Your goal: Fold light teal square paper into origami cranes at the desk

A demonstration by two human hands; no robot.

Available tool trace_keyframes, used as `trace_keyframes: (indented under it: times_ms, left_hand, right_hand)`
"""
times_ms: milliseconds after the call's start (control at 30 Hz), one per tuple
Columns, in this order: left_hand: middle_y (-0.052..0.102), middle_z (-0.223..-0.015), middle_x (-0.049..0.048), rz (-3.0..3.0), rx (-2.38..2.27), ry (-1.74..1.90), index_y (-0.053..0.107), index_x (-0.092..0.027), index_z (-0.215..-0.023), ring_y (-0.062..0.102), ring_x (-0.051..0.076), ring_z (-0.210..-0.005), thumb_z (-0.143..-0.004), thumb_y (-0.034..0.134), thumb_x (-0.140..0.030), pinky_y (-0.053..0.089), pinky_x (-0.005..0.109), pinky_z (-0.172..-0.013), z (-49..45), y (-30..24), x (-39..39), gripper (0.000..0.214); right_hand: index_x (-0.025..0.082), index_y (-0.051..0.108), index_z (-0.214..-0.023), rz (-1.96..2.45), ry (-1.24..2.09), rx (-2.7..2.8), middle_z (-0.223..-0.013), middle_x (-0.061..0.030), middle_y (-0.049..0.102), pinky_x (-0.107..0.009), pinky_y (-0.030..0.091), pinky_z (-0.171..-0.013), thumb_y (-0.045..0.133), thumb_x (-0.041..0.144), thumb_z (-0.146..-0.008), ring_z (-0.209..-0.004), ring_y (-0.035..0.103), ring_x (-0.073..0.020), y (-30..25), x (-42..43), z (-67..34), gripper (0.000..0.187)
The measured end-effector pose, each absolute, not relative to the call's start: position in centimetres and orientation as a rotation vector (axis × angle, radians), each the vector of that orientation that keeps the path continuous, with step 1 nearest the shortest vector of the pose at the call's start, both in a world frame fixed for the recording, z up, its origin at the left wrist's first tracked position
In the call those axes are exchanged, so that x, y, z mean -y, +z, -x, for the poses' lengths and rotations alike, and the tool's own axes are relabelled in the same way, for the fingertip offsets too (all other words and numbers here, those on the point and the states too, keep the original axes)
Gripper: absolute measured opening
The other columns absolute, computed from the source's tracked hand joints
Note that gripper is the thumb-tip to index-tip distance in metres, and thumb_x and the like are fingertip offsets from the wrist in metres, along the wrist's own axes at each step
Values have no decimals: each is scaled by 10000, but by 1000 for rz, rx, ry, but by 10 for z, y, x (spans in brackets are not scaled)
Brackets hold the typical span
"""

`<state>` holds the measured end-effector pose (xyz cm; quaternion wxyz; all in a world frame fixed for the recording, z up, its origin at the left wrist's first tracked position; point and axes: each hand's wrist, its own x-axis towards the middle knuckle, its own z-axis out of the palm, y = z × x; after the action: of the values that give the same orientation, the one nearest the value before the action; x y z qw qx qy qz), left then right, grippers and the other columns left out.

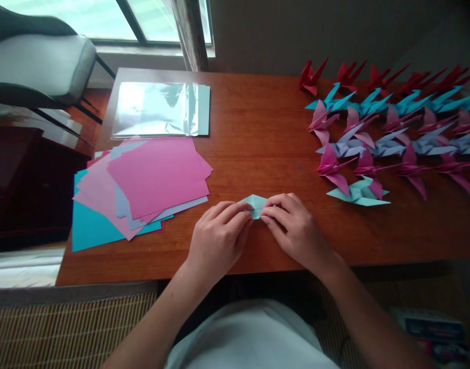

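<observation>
A small folded piece of mint-green paper point(256, 204) lies on the wooden table point(258, 133) near its front edge. My left hand point(218, 237) pinches its left side with curled fingers. My right hand point(296, 228) presses and pinches its right side, fingers bent together. Most of the paper is hidden under my fingertips; only a pointed top part shows between the hands.
A loose stack of pink, lilac and blue paper sheets point(142, 187) lies at the left, behind it a clear plastic sleeve point(158, 108). Rows of folded paper cranes point(388, 128) fill the right side, a mint one point(358, 192) nearest. A grey chair point(38, 56) stands far left.
</observation>
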<state>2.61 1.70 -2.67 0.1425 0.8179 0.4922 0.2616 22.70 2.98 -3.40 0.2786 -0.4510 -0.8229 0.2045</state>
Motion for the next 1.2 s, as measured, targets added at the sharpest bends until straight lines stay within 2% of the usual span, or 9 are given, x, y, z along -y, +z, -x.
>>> trace_keyframes:
  times_ms: [333,667,1200]
  left_hand:
    - [712,-1094,75,-2273,-1529,698,657,-173,-944,643,230,-961,-982,532,-170,555,390,-852,-35,-25,-15,130]
    - [689,-1065,70,-2234,-1563,738,625,-176,-956,624,227,-946,-971,553,-159,527,380,-845,-38,-29,-13,76]
    - [688,-1035,60,-2223,-1643,706,619,-201,-925,610,217,-913,-983,534,-183,496,359,-825,-44,-27,-14,105]
  right_hand:
    - [206,644,-915,1232,637,2139,-1053,-73,628,-388,501,-873,607,121,-937,-961,560,-214,-33,-28,-226,95]
    - [203,613,-885,1304,618,2093,-1032,-82,601,-410,500,-890,609,118,-919,-980,571,-231,-32,-29,-221,91]
    - [222,581,-856,1411,648,2045,-1003,-83,586,-425,502,-857,601,77,-865,-959,568,-251,-28,-30,-214,147]
